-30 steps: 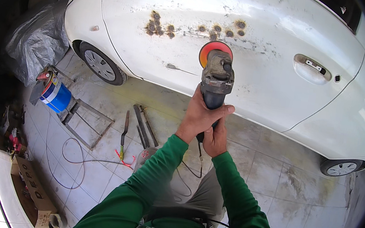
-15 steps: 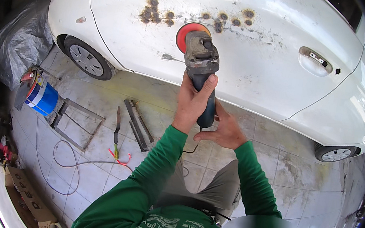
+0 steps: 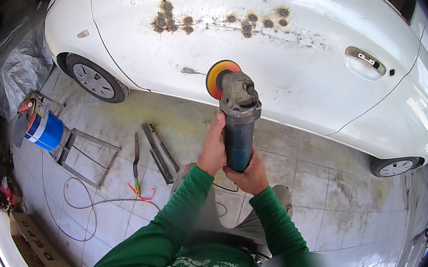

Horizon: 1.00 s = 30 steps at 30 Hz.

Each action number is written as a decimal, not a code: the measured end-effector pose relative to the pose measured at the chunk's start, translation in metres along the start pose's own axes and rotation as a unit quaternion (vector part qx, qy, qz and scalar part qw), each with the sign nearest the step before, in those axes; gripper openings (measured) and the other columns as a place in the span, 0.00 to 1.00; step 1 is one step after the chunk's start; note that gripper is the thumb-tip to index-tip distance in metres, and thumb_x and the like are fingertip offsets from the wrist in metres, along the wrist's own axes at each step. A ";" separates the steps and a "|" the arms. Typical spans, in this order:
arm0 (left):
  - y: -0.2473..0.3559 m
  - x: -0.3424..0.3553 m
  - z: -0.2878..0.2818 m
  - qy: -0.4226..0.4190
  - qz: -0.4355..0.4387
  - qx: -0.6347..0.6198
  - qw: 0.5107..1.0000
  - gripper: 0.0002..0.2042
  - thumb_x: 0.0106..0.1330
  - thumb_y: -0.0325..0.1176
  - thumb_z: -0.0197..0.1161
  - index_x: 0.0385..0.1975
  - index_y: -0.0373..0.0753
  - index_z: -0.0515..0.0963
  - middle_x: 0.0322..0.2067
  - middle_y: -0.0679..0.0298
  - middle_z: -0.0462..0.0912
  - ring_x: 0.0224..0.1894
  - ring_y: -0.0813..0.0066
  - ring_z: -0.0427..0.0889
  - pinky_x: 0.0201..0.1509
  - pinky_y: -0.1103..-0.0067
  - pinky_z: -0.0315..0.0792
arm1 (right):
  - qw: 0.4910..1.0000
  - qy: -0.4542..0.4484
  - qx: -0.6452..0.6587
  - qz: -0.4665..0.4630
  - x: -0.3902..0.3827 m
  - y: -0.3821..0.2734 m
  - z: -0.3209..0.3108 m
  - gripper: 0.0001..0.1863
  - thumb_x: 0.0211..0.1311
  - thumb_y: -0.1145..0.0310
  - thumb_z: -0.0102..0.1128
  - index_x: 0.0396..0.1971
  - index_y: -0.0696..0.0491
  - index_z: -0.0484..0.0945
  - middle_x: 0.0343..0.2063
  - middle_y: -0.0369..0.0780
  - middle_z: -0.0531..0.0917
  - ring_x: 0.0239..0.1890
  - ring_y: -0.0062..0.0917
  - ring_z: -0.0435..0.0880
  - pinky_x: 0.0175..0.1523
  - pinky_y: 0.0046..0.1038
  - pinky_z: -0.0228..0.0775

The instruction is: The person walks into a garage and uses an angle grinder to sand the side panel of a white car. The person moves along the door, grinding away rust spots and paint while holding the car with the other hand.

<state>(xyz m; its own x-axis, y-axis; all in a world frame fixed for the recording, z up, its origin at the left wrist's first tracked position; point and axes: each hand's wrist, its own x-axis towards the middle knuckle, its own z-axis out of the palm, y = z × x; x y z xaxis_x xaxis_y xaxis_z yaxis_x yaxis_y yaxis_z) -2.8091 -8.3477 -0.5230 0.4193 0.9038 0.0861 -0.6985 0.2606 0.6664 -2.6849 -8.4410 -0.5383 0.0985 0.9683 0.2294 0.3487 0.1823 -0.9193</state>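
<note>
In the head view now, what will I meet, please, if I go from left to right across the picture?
Blue bucket → metal floor frame → dark metal bars → angle grinder → recess of the door handle.

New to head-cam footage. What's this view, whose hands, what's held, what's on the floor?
No robot: a person's bare hands, seen from above by a fisheye camera on their head, so straight edges bend. The left hand and right hand hold an angle grinder with an orange disc, the right at its rear end. Ahead is a white car door with dark spots. On the tiled floor lie dark metal bars and a metal frame; a blue can is at the left.
</note>
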 end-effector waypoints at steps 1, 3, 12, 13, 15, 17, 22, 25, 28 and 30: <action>-0.001 -0.002 -0.001 0.007 -0.012 -0.019 1.000 0.41 0.85 0.68 0.32 0.61 0.32 0.78 0.47 0.51 0.88 0.44 0.59 0.89 0.54 0.64 0.84 | 1.000 -0.001 -0.012 0.002 -0.003 0.003 0.003 0.45 0.49 0.68 0.84 0.68 0.60 0.71 0.51 0.47 0.88 0.51 0.35 0.90 0.59 0.37 0.81; 0.001 -0.004 0.004 0.030 -0.025 0.019 0.999 0.46 0.82 0.73 0.27 0.58 0.33 0.79 0.43 0.53 0.88 0.41 0.60 0.88 0.51 0.65 0.84 | 0.999 0.001 -0.039 0.005 -0.007 0.009 0.008 0.49 0.48 0.66 0.85 0.70 0.61 0.69 0.52 0.50 0.88 0.52 0.40 0.91 0.59 0.38 0.81; 0.023 0.009 0.011 -0.008 -0.012 0.116 0.993 0.53 0.73 0.83 0.24 0.56 0.35 0.80 0.41 0.56 0.89 0.40 0.65 0.88 0.46 0.68 0.85 | 0.998 0.039 -0.036 0.024 0.000 0.009 0.027 0.45 0.49 0.61 0.86 0.65 0.59 0.71 0.50 0.52 0.88 0.52 0.44 0.92 0.55 0.41 0.82; 0.024 0.007 0.016 0.009 0.001 0.119 0.993 0.52 0.73 0.83 0.28 0.57 0.35 0.79 0.43 0.56 0.89 0.40 0.65 0.88 0.46 0.68 0.85 | 0.998 0.052 -0.024 0.010 0.001 0.006 0.028 0.44 0.49 0.61 0.86 0.65 0.58 0.71 0.49 0.52 0.88 0.51 0.46 0.92 0.54 0.42 0.83; 0.026 0.002 0.022 0.007 0.131 0.239 0.962 0.46 0.74 0.79 0.43 0.59 0.34 0.78 0.47 0.56 0.88 0.42 0.68 0.88 0.49 0.69 0.84 | 0.997 0.074 0.001 -0.014 0.003 0.000 0.032 0.44 0.50 0.60 0.86 0.65 0.57 0.71 0.47 0.53 0.89 0.49 0.50 0.91 0.51 0.44 0.83; 0.037 -0.005 0.036 -0.005 0.208 0.307 0.929 0.36 0.69 0.57 0.77 0.61 0.33 0.75 0.52 0.59 0.86 0.47 0.72 0.86 0.53 0.71 0.83 | 0.995 0.090 0.014 -0.031 0.011 -0.005 0.034 0.45 0.49 0.60 0.87 0.66 0.57 0.70 0.50 0.53 0.88 0.50 0.51 0.91 0.52 0.45 0.83; 0.029 0.012 0.030 0.082 0.188 0.422 0.883 0.35 0.59 0.29 0.83 0.64 0.32 0.70 0.51 0.60 0.84 0.49 0.74 0.84 0.53 0.74 0.81 | 0.996 -0.003 -0.063 -0.060 0.043 -0.011 0.016 0.53 0.49 0.57 0.88 0.72 0.57 0.67 0.63 0.55 0.81 0.64 0.53 0.83 0.67 0.47 0.76; 0.046 0.027 -0.004 0.106 0.235 0.392 0.883 0.16 0.62 0.24 0.79 0.45 0.34 0.80 0.36 0.65 0.86 0.36 0.79 0.86 0.42 0.74 0.82 | 0.952 -0.056 -0.262 -0.149 0.073 -0.050 -0.048 0.57 0.50 0.55 0.87 0.77 0.56 0.64 0.71 0.55 0.74 0.73 0.54 0.73 0.78 0.47 0.65; 0.087 0.016 -0.044 0.138 0.242 0.392 0.877 0.14 0.60 0.23 0.79 0.42 0.34 0.81 0.37 0.65 0.87 0.37 0.78 0.86 0.42 0.74 0.82 | 0.906 0.142 -0.331 -0.222 0.131 -0.106 -0.167 0.59 0.52 0.54 0.87 0.80 0.57 0.60 0.79 0.56 0.65 0.79 0.52 0.66 0.82 0.45 0.62; 0.101 0.031 -0.064 0.152 0.253 0.372 0.880 0.13 0.59 0.22 0.78 0.41 0.34 0.81 0.36 0.64 0.87 0.35 0.76 0.87 0.41 0.74 0.82 | 0.817 0.255 -0.439 -0.271 0.170 -0.128 -0.273 0.63 0.53 0.53 0.88 0.83 0.55 0.56 0.81 0.59 0.58 0.81 0.56 0.61 0.82 0.49 0.62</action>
<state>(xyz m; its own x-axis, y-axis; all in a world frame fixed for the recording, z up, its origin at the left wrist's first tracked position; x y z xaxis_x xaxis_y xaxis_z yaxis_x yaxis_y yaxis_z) -2.9040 -8.2713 -0.5005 -0.0899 0.9189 0.3841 -0.1313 -0.3932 0.9100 -2.4582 -8.3462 -0.2942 0.0056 0.5476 0.8367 0.9830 0.1506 -0.1051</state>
